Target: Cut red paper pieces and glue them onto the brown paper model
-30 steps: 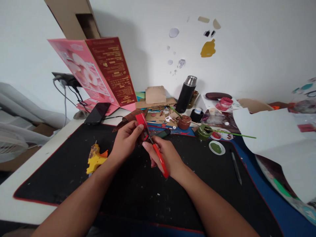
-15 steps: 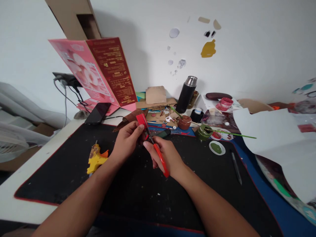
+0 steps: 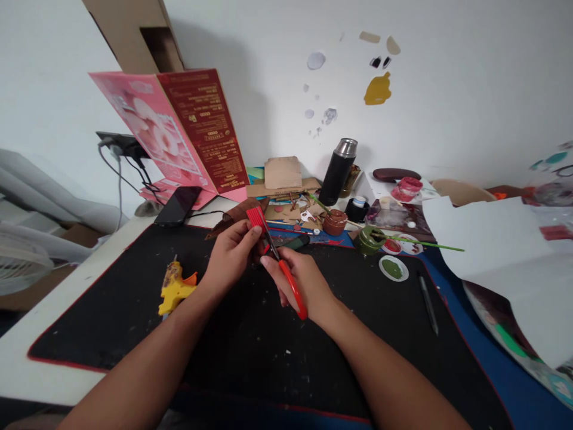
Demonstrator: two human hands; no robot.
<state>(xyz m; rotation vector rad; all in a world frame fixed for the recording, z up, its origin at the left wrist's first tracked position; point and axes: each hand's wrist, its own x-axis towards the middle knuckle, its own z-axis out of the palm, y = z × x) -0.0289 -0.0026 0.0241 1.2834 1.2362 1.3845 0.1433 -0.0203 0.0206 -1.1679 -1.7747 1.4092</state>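
Between thumb and fingers, my left hand [image 3: 233, 251] pinches a small red ridged piece [image 3: 255, 218], its grooved end sticking up. My right hand [image 3: 307, 280] is closed around red-handled scissors [image 3: 293, 288]. The blades point up and to the left and lie against the right edge of the red piece; whether they are parted there is hard to see. Both hands are held above the black mat [image 3: 250, 370]. Just behind the fingertips lies a dark green tool [image 3: 298, 242], partly hidden by the hands.
A yellow glue gun [image 3: 174, 289] lies left of my forearm, near a phone [image 3: 178, 206]. Behind are cardboard scraps [image 3: 283, 173], a black thermos [image 3: 338, 173], a brown paint jar [image 3: 335, 222] and a green jar [image 3: 369, 240] with a brush across it. A pen [image 3: 428, 303] lies at right.
Hardly anything differs. The scissor handle in my right hand has shifted very slightly; my left hand keeps the red piece in the same place.
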